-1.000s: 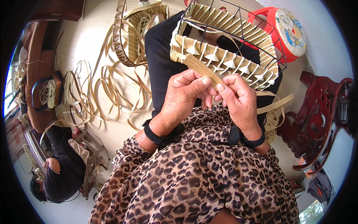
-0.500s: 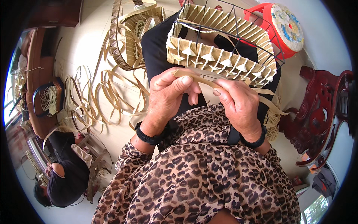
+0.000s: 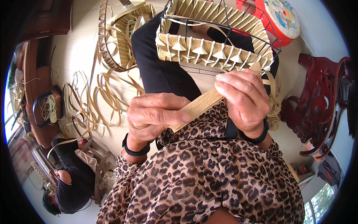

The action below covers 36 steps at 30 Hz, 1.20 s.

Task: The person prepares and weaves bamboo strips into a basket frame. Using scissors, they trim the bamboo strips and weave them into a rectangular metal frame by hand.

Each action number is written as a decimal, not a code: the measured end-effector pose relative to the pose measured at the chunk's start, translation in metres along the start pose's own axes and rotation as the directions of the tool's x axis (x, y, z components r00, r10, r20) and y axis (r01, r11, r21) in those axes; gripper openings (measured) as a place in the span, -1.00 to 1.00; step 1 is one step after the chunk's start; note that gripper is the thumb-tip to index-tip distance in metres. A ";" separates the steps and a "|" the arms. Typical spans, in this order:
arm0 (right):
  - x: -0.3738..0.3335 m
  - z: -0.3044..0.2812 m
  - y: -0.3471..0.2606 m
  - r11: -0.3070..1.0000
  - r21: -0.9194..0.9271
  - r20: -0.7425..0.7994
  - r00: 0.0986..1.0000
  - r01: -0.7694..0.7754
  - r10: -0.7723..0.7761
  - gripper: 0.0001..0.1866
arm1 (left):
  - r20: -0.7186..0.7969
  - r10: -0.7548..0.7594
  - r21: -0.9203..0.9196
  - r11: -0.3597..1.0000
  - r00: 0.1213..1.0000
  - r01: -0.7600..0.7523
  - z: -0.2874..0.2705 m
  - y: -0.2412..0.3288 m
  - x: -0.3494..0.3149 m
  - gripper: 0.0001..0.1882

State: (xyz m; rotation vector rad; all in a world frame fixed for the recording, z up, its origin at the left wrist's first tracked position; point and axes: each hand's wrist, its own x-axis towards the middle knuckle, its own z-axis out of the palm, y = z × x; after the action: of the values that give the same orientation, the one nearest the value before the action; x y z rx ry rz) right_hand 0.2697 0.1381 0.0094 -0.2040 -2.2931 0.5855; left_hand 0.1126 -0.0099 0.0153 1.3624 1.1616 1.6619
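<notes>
A flat tan woven-fibre strip runs slantwise between my hands, its broad ribbed face turned up. My left hand pinches its lower end between thumb and fingers. Higher up, my right hand grips the strip's other end, fingers folded over it. Just beyond them a rectangular basket rests on my lap. It has a black wire frame, tan strip walls wrapped with white cord, and pale triangular folds along the near side. The part of the strip under my fingers is hidden.
Loose tan strips lie in coils on the floor at left, below a second basket. A red stool stands at the far right, near a dark carved wooden chair. Another person sits at lower left.
The strip now shows its wide face and slants. My left hand has moved down and left, and my right hand has turned and shifted slightly right. The basket appears further up in view.
</notes>
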 end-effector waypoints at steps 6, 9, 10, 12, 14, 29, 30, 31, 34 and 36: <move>0.001 -0.001 -0.001 1.000 -0.016 -0.024 1.000 -0.015 0.014 -0.77 | -0.041 -0.063 -0.024 0.998 0.997 0.062 0.002 0.000 -0.005 -0.89; 0.000 0.000 0.000 1.000 -0.010 -0.027 0.999 -0.027 0.027 -0.75 | -0.053 -0.077 -0.064 0.995 0.996 0.074 0.002 -0.006 -0.009 -0.90; 0.000 0.000 0.001 0.999 -0.005 -0.024 0.999 -0.038 0.037 -0.73 | -0.053 -0.077 -0.064 0.995 0.996 0.074 0.002 -0.007 -0.010 -0.90; -0.001 0.001 0.002 0.998 -0.004 -0.026 0.997 -0.066 0.066 -0.72 | -0.077 -0.123 -0.124 0.986 0.989 0.113 0.001 -0.008 -0.013 -0.90; -0.002 0.001 0.004 0.994 0.005 -0.015 0.994 -0.105 0.105 -0.69 | -0.089 -0.141 -0.137 0.982 0.986 0.128 -0.001 -0.008 -0.016 -0.90; -0.007 0.014 0.003 0.902 0.242 0.155 0.932 -0.358 0.329 -0.85 | -0.301 -0.447 -0.390 0.864 0.843 0.318 0.009 -0.015 -0.012 -0.54; -0.007 0.017 -0.001 0.850 0.317 0.214 0.905 -0.421 0.368 -0.86 | -0.246 -0.488 -0.377 0.844 0.837 0.381 0.011 -0.018 -0.013 -0.57; -0.008 0.018 -0.004 0.788 0.385 0.276 0.874 -0.481 0.399 -0.87 | -0.191 -0.529 -0.360 0.822 0.827 0.442 0.013 -0.022 -0.013 -0.60; -0.006 0.017 -0.007 0.678 0.425 0.473 0.786 -0.600 0.399 -0.88 | -0.130 -0.544 -0.324 0.813 0.829 0.483 0.023 -0.025 -0.010 -0.79; -0.003 0.013 -0.007 0.646 0.417 0.542 0.746 -0.639 0.388 -0.89 | -0.117 -0.534 -0.324 0.817 0.837 0.477 0.023 -0.029 -0.012 -0.80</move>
State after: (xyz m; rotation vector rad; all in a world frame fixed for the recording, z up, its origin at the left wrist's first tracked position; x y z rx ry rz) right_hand 0.2623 0.1262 0.0029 -0.5016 -2.2890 1.7676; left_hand 0.1368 -0.0054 -0.0146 0.6311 1.2132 1.5113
